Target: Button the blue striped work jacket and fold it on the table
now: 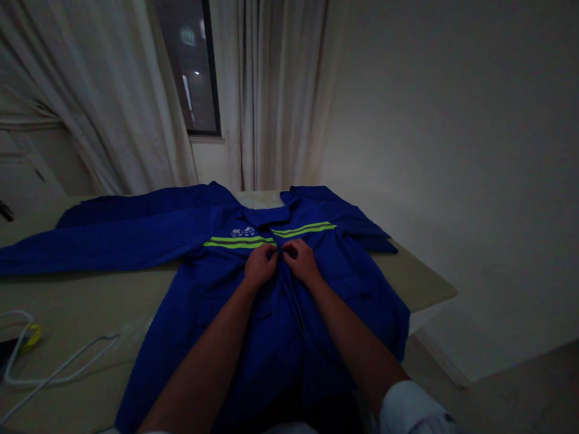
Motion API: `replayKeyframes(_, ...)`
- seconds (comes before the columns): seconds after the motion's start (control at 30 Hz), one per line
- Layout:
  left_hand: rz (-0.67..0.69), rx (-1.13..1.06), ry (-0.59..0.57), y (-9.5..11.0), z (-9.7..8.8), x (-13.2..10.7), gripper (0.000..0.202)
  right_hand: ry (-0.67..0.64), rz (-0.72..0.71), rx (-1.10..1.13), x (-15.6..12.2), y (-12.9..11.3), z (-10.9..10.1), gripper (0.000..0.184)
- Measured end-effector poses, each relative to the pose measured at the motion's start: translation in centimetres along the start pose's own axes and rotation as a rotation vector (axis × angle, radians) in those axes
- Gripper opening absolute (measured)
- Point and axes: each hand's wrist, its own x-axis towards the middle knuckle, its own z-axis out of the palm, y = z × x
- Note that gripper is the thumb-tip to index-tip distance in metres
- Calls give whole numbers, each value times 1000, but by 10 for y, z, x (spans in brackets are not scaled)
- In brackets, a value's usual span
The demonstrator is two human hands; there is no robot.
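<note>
A royal-blue work jacket (258, 333) lies flat and face up on the table, its collar at the far end and a sleeve stretched out to the left. Yellow-green reflective stripes cross its chest above my hands. My left hand (260, 265) and my right hand (300, 259) meet at the jacket's centre front, just below the stripes. Each pinches the fabric at the front opening (279, 252). My fingers hide whatever fastening lies there. Lower down, the front edges run towards me, and a patch pocket shows left of them.
White wire hangers (30, 358) and a small yellow object (31, 337) lie on the beige table (415, 284) at the left, near a dark object at the frame edge. The table's right edge ends above a carpeted floor. Curtains and a window stand behind.
</note>
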Motion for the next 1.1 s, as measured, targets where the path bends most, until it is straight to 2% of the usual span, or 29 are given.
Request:
replayKeyframes(0.17, 29, 6, 18, 1, 0, -1, 20, 2, -26, -66, -1, -2, -1, 17)
replayKeyframes(0.33, 2, -41, -6, -1, 1, 0, 25, -23, -25, -75, -2, -4, -1, 13)
replayKeyframes(0.47, -34, -80, -3, -2, 1, 2, 26, -28, -54, -170, -2, -7, 0, 8)
replayKeyframes(0.67, -90, -201, -65, -9, 4, 13, 24, -47, -90, -274, -4, -17, -1, 8)
replayKeyframes(0.87, -112, -284, -59, -13, 6, 21, 25, -43, -137, -366, -6, -25, -1, 10)
replayKeyframes(1.1, -164, -345, -47, -9, 7, 27, 20, -108, -209, -500, -2, -28, -1, 11)
